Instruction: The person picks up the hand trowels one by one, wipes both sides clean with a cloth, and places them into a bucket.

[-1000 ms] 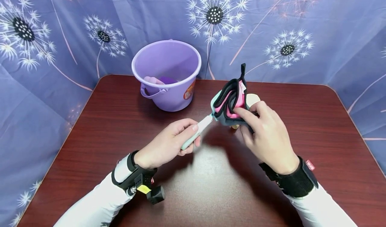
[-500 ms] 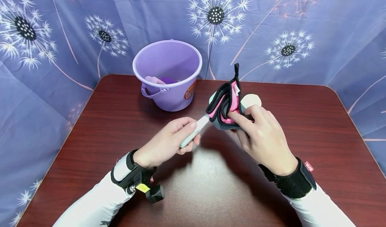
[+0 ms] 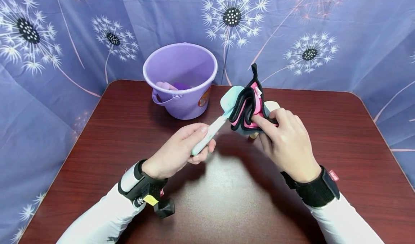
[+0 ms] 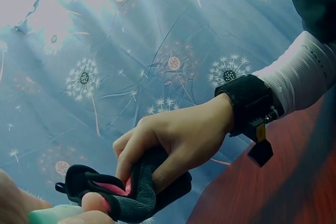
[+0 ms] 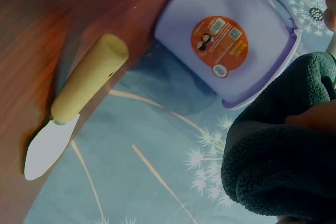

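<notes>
My left hand [image 3: 181, 147] grips the white and mint handle of a spatula [image 3: 228, 99], with its mint head pointing up and away beside the cloth. In my right hand [image 3: 288, 143] is a folded cloth [image 3: 246, 109], pink and dark grey with black edging and a hanging loop on top. Its fingers reach into the folds, and the cloth's left edge overlaps the spatula's neck in the head view. The right wrist view shows the cloth's dark fleecy side [image 5: 278, 145]. In the left wrist view, my right hand [image 4: 178, 135] pinches the cloth from above.
A purple bucket [image 3: 188, 107] with pink and purple items inside stands at the table's back left. A wooden-handled tool [image 5: 89, 80] with a white blade lies on the table [image 3: 113, 136], partly hidden behind the cloth and right hand in the head view. A dandelion-print curtain [image 3: 162, 13] hangs behind.
The spatula's head has come out from behind the cloth and now shows fully at its left. The cloth shifted left, then slightly back right.
</notes>
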`<act>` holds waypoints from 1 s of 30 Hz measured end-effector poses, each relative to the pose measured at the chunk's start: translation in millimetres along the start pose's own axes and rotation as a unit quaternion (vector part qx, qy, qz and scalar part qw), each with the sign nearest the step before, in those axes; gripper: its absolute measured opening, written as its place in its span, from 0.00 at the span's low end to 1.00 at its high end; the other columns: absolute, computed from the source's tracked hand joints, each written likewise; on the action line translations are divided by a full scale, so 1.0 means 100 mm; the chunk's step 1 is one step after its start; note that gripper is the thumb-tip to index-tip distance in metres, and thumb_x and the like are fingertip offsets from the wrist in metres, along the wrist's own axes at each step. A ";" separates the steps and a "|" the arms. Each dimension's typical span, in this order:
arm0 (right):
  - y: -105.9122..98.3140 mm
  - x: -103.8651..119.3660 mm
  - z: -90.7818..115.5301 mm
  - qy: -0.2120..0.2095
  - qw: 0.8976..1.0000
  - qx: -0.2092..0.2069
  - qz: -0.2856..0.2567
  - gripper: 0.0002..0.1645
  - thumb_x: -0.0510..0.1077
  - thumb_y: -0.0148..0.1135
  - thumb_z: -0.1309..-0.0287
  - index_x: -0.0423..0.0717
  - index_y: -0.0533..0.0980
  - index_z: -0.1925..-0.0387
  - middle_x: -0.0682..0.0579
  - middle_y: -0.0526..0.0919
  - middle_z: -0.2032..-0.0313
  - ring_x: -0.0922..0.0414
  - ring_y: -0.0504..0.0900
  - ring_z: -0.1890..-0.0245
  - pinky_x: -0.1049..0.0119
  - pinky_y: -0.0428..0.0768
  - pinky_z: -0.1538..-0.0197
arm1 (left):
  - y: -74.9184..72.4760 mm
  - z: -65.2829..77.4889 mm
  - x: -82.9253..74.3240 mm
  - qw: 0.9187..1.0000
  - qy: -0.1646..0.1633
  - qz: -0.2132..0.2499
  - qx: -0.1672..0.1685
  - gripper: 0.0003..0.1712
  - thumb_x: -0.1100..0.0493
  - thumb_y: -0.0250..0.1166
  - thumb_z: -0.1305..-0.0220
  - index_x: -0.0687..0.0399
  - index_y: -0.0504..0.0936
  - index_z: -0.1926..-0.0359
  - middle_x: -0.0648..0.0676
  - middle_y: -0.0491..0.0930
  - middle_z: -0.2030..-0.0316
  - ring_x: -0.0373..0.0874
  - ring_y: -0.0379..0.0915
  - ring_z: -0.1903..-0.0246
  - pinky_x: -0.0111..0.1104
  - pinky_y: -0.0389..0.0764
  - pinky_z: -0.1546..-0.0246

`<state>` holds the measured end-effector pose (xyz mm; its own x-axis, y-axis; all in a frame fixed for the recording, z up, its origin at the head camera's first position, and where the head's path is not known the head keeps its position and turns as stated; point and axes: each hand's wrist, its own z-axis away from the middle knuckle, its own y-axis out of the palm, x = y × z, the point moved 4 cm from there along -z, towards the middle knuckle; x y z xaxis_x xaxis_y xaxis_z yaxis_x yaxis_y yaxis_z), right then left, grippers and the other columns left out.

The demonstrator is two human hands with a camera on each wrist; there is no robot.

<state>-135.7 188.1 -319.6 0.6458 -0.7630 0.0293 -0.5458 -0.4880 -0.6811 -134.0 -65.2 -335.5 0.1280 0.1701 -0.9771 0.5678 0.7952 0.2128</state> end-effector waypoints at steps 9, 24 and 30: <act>-0.02 -0.12 0.02 0.042 0.999 -0.002 0.011 0.23 0.39 0.51 0.36 0.47 0.85 0.45 0.39 0.74 0.62 0.38 0.71 0.72 0.44 0.68 0.69 | 0.02 0.01 0.00 1.000 -0.002 -0.017 0.016 0.18 0.57 0.43 0.12 0.68 0.73 0.51 0.57 0.75 0.69 0.42 0.57 0.82 0.30 0.55 0.79; -0.08 -0.22 0.01 0.078 0.997 -0.007 0.018 0.25 0.35 0.55 0.43 0.47 0.86 0.46 0.38 0.74 0.62 0.37 0.72 0.69 0.41 0.69 0.66 | 0.06 0.04 -0.01 0.997 -0.023 -0.074 0.026 0.20 0.53 0.45 0.12 0.64 0.74 0.56 0.63 0.73 0.70 0.42 0.58 0.81 0.30 0.59 0.77; -0.10 -0.22 0.01 0.076 0.997 -0.009 0.020 0.25 0.34 0.55 0.42 0.46 0.86 0.46 0.37 0.74 0.63 0.37 0.72 0.70 0.42 0.68 0.67 | 0.07 0.03 0.00 0.993 -0.032 -0.105 0.032 0.17 0.54 0.47 0.12 0.63 0.74 0.56 0.62 0.72 0.70 0.42 0.57 0.81 0.30 0.57 0.79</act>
<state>-143.4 210.1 -314.4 0.5361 -0.8365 0.1134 -0.5801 -0.4627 -0.6704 -127.9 -61.5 -334.5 0.0515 -0.0344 -0.9981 0.6379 0.7701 0.0064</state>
